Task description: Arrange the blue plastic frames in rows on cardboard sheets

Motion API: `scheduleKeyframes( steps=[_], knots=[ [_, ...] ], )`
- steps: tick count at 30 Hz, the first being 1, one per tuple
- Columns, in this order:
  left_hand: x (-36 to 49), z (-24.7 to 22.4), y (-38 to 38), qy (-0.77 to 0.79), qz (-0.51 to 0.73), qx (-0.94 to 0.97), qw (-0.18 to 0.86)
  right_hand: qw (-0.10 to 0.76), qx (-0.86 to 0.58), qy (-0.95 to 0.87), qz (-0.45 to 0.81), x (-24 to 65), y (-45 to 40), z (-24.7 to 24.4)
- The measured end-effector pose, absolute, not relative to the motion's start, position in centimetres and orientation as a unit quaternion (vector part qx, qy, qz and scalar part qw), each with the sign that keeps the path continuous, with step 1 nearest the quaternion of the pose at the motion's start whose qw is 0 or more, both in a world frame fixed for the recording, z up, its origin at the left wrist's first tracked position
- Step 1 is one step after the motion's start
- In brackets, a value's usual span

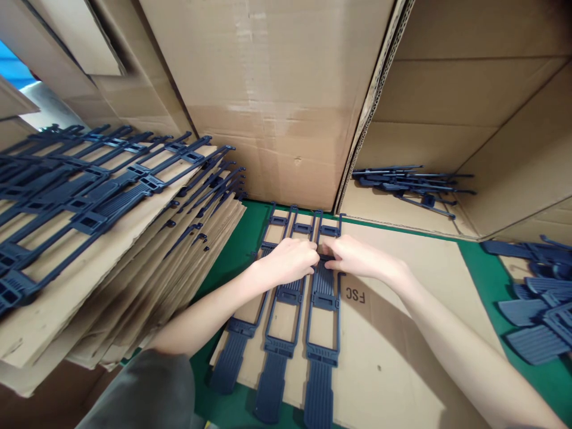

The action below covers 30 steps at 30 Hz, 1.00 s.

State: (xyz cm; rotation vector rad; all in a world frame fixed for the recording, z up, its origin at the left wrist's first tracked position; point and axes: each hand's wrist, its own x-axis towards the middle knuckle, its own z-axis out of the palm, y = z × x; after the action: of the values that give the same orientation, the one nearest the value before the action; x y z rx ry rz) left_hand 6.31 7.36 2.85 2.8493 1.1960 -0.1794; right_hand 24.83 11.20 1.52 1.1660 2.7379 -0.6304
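Three long dark-blue plastic frames with ribbed tail ends lie side by side on a flat cardboard sheet (393, 351): a left frame (227, 364), a middle frame (270, 384) and a right frame (319, 387). My left hand (291, 261) reaches over the middle one, its curled fingers closed at the left rail of the right frame. Facing it, my right hand (351, 256) pinches the same frame near its ribbed middle part. The fingertips of both hands nearly meet, and they partly hide the piece there.
At the left rises a stack of cardboard sheets (147, 286) layered with similar frames (111, 190). An open cardboard box (447, 137) at the back right holds several loose dark parts (411, 186). More frames (540, 310) lie on the green tabletop (473, 262) at the right edge.
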Motion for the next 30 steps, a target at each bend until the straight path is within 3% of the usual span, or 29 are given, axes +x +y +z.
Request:
scheduleKeyframes(
  steps=[15, 21, 27, 30],
  knots=[
    [6.0, 3.9, 7.3, 0.386, -0.044, 0.921, 0.016, 0.044, 0.375, 0.897, -0.229, 25.0, 11.2, 2.3],
    [3.3, 5.8, 7.9, 0.451, -0.077, 0.887, 0.066, -0.035, 0.370, 0.911, -0.180, 24.8, 10.2, 2.5],
    [2.9, 5.9, 8.1, 0.505, -0.223, 0.821, 0.143, 0.098, 0.383, 0.880, -0.265, 23.7, 8.5, 1.5],
    [3.3, 5.9, 8.0, 0.519, -0.241, 0.806, 0.154, 0.116, 0.381, 0.878, -0.265, 23.3, 8.3, 1.2]
  ],
)
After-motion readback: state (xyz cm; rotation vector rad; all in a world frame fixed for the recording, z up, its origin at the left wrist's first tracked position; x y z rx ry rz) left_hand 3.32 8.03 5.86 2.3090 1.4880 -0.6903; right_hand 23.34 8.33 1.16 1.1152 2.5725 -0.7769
